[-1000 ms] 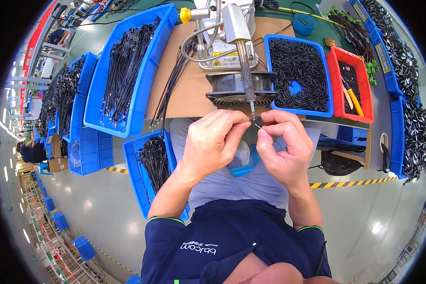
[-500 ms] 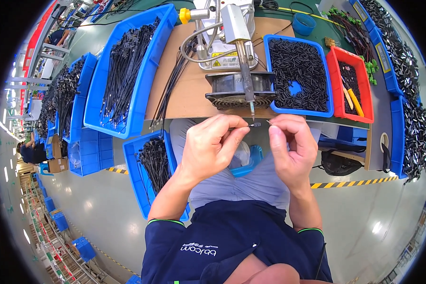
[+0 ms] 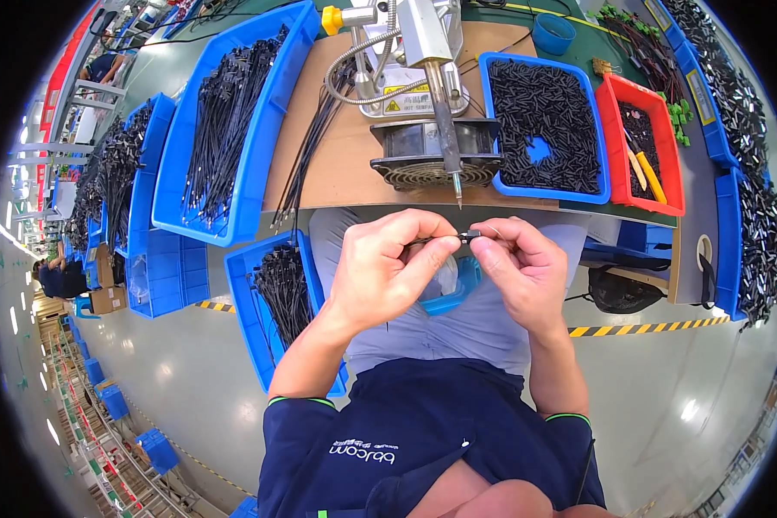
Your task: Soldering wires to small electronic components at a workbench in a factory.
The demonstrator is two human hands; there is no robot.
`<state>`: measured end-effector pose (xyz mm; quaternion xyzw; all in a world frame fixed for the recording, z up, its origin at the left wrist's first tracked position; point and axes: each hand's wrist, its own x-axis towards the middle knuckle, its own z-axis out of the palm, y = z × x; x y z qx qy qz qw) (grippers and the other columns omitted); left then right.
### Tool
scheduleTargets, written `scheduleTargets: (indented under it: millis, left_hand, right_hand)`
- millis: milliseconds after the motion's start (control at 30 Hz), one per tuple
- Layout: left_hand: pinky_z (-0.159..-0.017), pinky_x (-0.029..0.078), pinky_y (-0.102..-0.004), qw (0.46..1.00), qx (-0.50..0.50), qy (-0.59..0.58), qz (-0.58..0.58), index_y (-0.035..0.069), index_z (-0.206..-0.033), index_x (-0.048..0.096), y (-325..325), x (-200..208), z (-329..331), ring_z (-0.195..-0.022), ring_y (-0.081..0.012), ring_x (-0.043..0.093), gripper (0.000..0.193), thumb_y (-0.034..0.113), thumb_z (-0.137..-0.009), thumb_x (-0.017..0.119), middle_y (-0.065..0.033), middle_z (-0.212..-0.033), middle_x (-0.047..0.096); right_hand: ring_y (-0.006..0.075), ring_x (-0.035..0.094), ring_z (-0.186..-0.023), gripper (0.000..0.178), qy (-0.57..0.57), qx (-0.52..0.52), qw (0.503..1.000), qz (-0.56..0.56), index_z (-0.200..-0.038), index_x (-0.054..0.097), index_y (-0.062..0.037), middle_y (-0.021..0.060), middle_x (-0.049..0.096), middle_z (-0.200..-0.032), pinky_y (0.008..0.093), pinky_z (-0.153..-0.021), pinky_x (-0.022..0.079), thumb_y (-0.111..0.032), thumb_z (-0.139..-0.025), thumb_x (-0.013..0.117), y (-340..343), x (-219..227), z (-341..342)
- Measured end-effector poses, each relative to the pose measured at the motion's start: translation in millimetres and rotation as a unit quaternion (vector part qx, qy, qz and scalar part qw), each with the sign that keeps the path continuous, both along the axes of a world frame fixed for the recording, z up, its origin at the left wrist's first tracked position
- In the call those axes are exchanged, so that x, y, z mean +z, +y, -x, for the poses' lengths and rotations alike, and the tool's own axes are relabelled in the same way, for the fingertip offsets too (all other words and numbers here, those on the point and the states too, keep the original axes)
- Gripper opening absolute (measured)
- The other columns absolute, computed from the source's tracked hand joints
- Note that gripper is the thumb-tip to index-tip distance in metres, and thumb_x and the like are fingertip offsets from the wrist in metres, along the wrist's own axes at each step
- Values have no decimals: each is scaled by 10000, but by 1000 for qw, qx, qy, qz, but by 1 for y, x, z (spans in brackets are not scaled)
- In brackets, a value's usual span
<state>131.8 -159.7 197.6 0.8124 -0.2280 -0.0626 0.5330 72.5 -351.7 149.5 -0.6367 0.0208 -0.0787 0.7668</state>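
My left hand (image 3: 380, 263) pinches a small black cable connector (image 3: 467, 236) between thumb and forefinger. The thumb and fingertips of my right hand (image 3: 527, 272) close on the connector's other end, so the two hands meet at it. A thin, pale wire (image 3: 491, 228) shows above the right fingertips; whether they grip it is hard to make out. Just beyond the hands, a soldering iron (image 3: 448, 129) on a stand points down, its tip apart from the connector. Behind that iron sits a black fan (image 3: 397, 155).
Long black cables fill a blue bin (image 3: 272, 129) at the left; a lower blue bin (image 3: 255, 319) holds more. To the right are a blue tray (image 3: 502, 186) of short black sleeves and a red tray (image 3: 678, 186) with a yellow-handled tool (image 3: 652, 179). Loose cables (image 3: 312, 142) lie on the brown board.
The connector has come away from under the iron's tip, slightly toward me. My right hand has moved left and now touches the connector; before, the hands were apart.
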Motion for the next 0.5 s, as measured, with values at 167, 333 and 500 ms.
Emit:
scheduleTargets:
  millis: [167,333,500]
  left_hand:
    - [-547,410,-210,1000,-4,3,3,-4,-967,738,0,1,0,-612,-25,538,93,39,-919,805,3,-728,693]
    - [-537,394,-214,1000,-4,28,8,-7,-969,739,0,-1,2,-601,-22,512,94,35,-917,806,3,-729,685]
    - [-534,386,-215,1000,3,-4,1,-10,-974,742,1,-2,6,-599,-27,505,111,23,-902,819,0,-770,693]
  right_hand:
    - [-11,498,-721,154,-4,-3,1000,-19,-1116,734,43,-46,647,-865,173,-613,392,13,-966,754,2,-3,1]
    - [-12,493,-723,175,1,-4,1000,-31,-1140,724,46,-46,645,-877,169,-615,393,18,-968,749,4,-6,5]
    - [-12,488,-720,196,-22,0,999,-34,-1155,720,40,-45,639,-890,172,-602,381,26,-962,751,4,-10,5]
